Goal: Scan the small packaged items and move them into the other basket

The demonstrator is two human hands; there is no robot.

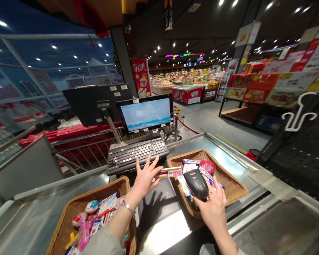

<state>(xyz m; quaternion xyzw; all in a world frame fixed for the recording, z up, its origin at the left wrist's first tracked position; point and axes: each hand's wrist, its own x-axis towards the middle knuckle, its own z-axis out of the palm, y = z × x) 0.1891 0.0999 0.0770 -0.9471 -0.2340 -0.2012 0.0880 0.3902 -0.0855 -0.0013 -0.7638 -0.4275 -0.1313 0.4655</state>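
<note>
My left hand (pixel 146 177) holds a thin pink and white packet (pixel 170 173) between thumb and fingers, the other fingers spread, just in front of the keyboard (pixel 136 153). My right hand (pixel 214 207) grips a black handheld scanner (pixel 196 182), which points toward the packet over the near rim of the right wicker basket (pixel 228 179). That basket holds several small packets and a round red item (pixel 207 165). The left wicker basket (pixel 77 205) is full of colourful snack packets, and my left forearm passes over it.
A checkout screen (pixel 146 114) stands behind the keyboard on a steel counter (pixel 37 216). A second monitor's back (pixel 93 102) is to the left. Metal railings (pixel 79 145) and red baskets lie beyond. Shop shelves (pixel 271 85) and an aisle run off to the right.
</note>
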